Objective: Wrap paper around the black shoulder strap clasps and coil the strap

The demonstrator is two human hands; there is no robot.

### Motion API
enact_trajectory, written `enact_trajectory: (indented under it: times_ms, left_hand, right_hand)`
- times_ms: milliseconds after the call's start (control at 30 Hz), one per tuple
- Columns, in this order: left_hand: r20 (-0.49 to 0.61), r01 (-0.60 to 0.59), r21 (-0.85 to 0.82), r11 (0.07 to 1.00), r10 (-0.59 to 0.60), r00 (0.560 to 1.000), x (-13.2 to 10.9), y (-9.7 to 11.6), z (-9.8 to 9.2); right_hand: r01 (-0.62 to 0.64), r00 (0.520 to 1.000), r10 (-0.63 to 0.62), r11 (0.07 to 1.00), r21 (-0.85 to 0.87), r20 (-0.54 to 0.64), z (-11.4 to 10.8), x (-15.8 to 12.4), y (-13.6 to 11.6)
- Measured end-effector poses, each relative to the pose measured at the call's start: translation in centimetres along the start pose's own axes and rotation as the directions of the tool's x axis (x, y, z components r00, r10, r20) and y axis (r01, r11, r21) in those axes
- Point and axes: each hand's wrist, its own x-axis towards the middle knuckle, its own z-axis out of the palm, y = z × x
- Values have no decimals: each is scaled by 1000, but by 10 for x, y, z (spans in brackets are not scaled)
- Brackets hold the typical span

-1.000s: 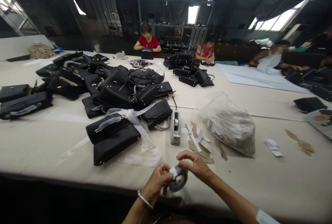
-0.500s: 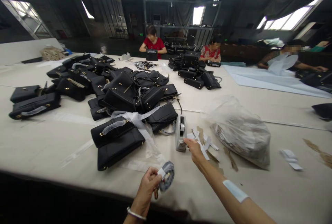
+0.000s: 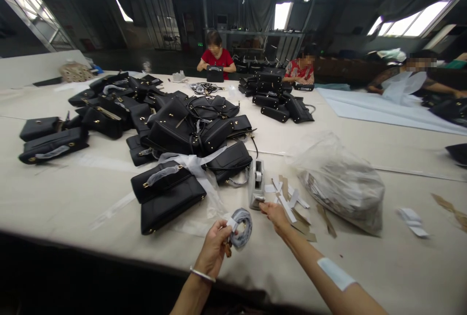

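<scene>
My left hand (image 3: 215, 243) is closed around the edge of a coiled bag strap (image 3: 241, 229) in clear wrap, holding it just above the table's front edge. A white paper band (image 3: 231, 223) sits around one side of the coil, by my thumb, and a gold-coloured metal end hangs below. At the front lip of a grey tape dispenser (image 3: 256, 186), the fingertips of my right hand (image 3: 275, 214) are pinched together. Whatever lies between them is too small to make out. Black handbags (image 3: 173, 198) with wrapped handles lie left of the dispenser.
White and brown paper strips (image 3: 292, 203) lie right of the dispenser, beside a filled clear plastic bag (image 3: 343, 183). A large heap of black handbags (image 3: 175, 125) covers the table's left middle. Across the table, a person in red (image 3: 217, 57) and other people work.
My left hand has raised the coiled strap slightly, away from me and to the right, closer to the dispenser. My right fingertips have shifted slightly down along the dispenser's front.
</scene>
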Motion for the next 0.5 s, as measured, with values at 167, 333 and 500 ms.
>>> enact_trajectory:
  times_ms: [167,333,500]
  left_hand:
    - [0,-105,59,993,106,994,-2,10,14]
    - [23,-273,301,914,279,960,4,5,25]
    - [99,-409,542,734,427,899,-7,4,49]
  right_hand:
    - [59,996,-56,997,-53,68,-30,-25,0]
    - [219,924,-230,973,72,307,-38,-77,-39]
    - [325,872,-327,943,69,364,-26,-105,-71]
